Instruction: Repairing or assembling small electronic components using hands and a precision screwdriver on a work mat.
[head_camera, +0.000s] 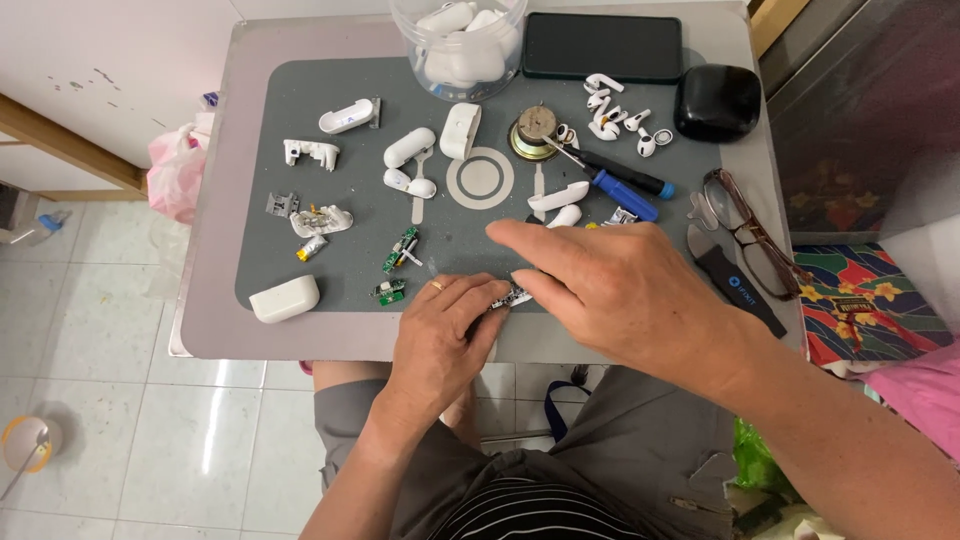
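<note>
My left hand (440, 335) rests at the front edge of the grey work mat (360, 150), its fingertips pinching a small circuit part (512, 296). My right hand (610, 285) comes in from the right and grips the same small part with thumb and fingers, index finger stretched out to the left. A ring shows on my left hand. Two small green circuit boards (400, 250) lie just left of my hands. White earbud case halves (410, 148) and a closed white case (285, 298) are spread over the mat.
A clear jar (458, 45) of white cases stands at the back, beside a black phone (602, 46) and a black case (717, 101). Blue-handled screwdrivers (625, 190), loose white earbuds (615, 105), glasses (745, 225) and a black pry tool (735, 280) lie at the right.
</note>
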